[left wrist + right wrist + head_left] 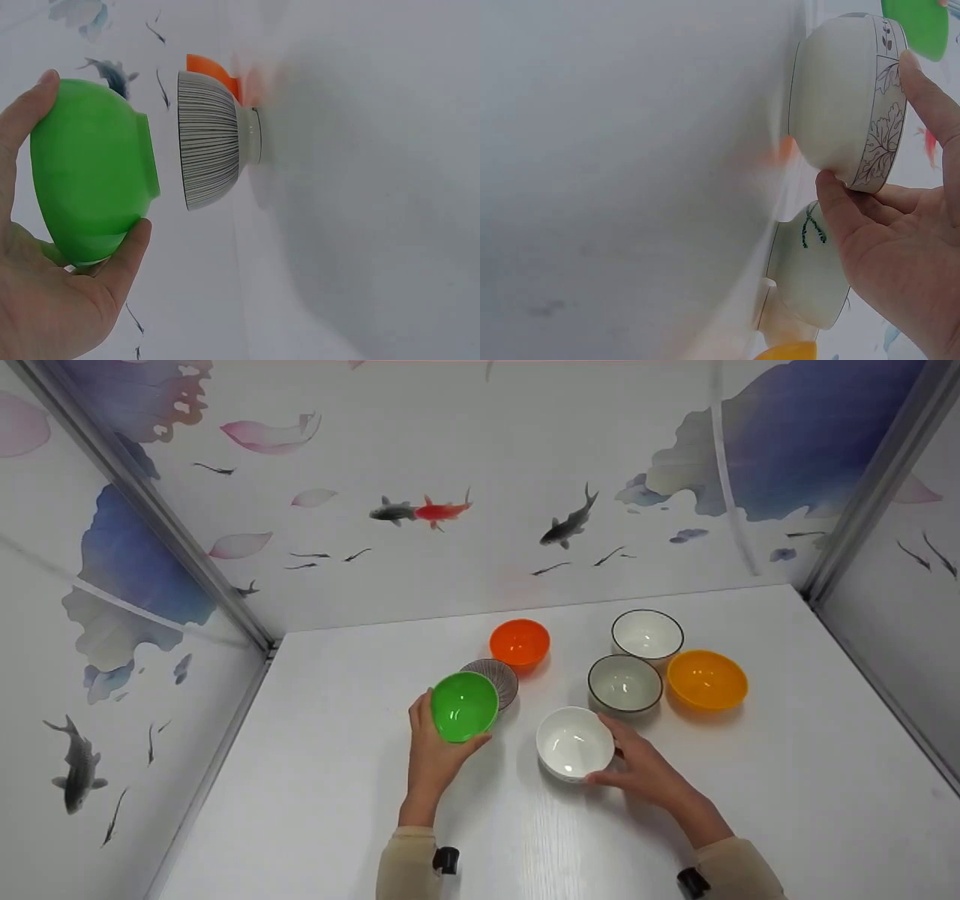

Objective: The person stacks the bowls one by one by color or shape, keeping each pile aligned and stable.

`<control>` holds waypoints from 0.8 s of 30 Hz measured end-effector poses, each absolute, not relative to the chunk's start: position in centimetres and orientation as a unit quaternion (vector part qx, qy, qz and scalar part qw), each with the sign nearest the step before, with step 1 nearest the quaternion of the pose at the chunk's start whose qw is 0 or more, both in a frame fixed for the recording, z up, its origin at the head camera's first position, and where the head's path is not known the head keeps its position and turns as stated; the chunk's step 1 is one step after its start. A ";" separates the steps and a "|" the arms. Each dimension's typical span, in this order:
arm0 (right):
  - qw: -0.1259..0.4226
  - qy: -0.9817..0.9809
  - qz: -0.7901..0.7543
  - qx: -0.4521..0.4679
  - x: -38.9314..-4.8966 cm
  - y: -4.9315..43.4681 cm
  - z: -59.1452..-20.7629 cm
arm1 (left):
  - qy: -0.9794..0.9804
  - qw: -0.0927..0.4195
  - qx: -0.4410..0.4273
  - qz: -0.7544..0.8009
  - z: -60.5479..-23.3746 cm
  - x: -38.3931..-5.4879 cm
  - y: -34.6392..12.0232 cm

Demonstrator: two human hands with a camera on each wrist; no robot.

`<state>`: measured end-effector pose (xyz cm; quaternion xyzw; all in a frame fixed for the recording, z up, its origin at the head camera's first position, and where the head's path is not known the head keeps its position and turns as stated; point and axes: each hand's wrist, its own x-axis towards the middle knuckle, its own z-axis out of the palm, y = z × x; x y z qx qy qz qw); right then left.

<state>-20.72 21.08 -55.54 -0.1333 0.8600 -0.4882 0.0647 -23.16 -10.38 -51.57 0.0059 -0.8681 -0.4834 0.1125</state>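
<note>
My left hand [439,757] grips a green bowl [465,706] by its side, thumb near the front and fingers round the left. In the left wrist view the green bowl [94,169] is raised off the table, beside a striped bowl [210,139]. From the head view it partly covers that striped bowl [504,682]. My right hand [645,769] holds a white bowl [575,744] at its right side, thumb at the front rim. The right wrist view shows a leaf pattern round the rim of this white bowl [847,97].
Behind the striped bowl stands an orange bowl [520,645]. To the right are a grey-green bowl [625,684], a dark-rimmed white bowl [648,634] and a yellow bowl [707,681], close together. Printed panels [480,450] wall the white table [315,780] at the back and sides.
</note>
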 end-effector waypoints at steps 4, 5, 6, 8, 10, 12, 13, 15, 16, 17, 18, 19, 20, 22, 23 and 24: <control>0.066 0.861 -0.486 -0.132 -20.7 21.1 -55.5 | -0.869 0.104 0.000 -0.484 -51.6 -23.1 -9.9; 0.066 0.862 -0.484 -0.133 -20.7 21.1 -55.4 | -0.868 0.100 0.001 -0.486 -51.5 -23.0 -9.8; 0.066 0.863 -0.483 -0.134 -20.7 21.1 -55.4 | -0.867 0.098 0.000 -0.488 -51.5 -23.0 -9.7; 0.065 0.864 -0.481 -0.133 -20.7 21.1 -55.4 | -0.867 0.091 -0.001 -0.489 -51.3 -22.9 -9.4; 0.064 0.864 -0.481 -0.134 -20.7 21.1 -55.4 | -0.868 0.087 -0.002 -0.489 -51.3 -22.8 -9.1; 0.064 0.864 -0.481 -0.134 -20.7 21.1 -55.4 | -0.869 0.087 -0.006 -0.488 -51.3 -22.7 -8.8; 0.064 0.864 -0.481 -0.133 -20.7 21.1 -55.4 | -0.869 0.087 -0.009 -0.488 -51.4 -22.7 -8.7; 0.065 0.863 -0.483 -0.133 -20.6 21.1 -55.4 | -0.868 0.089 -0.015 -0.488 -51.4 -22.7 -8.5; 0.066 0.863 -0.484 -0.133 -20.6 21.1 -55.4 | -0.868 0.089 -0.017 -0.487 -51.5 -22.7 -8.4; 0.066 0.862 -0.486 -0.132 -20.6 21.1 -55.4 | -0.868 0.089 -0.019 -0.488 -51.5 -22.7 -8.2; 0.066 0.861 -0.487 -0.131 -20.6 21.1 -55.4 | -0.868 0.088 -0.020 -0.489 -51.6 -22.6 -8.1; 0.066 0.861 -0.486 -0.133 -20.6 21.1 -55.5 | -0.868 0.086 -0.020 -0.490 -51.6 -22.6 -8.0; 0.066 0.861 -0.486 -0.134 -20.6 21.1 -55.5 | -0.868 0.085 -0.020 -0.488 -51.6 -22.5 -7.9; 0.066 0.862 -0.485 -0.135 -20.7 21.1 -55.6 | -0.870 0.083 -0.021 -0.486 -51.6 -22.4 -7.6; 0.065 0.862 -0.485 -0.135 -20.7 21.1 -55.5 | -0.870 0.082 -0.022 -0.486 -51.6 -22.4 -7.4; 0.065 0.862 -0.484 -0.133 -20.7 21.2 -55.6 | -0.870 0.080 -0.022 -0.486 -51.6 -22.4 -7.2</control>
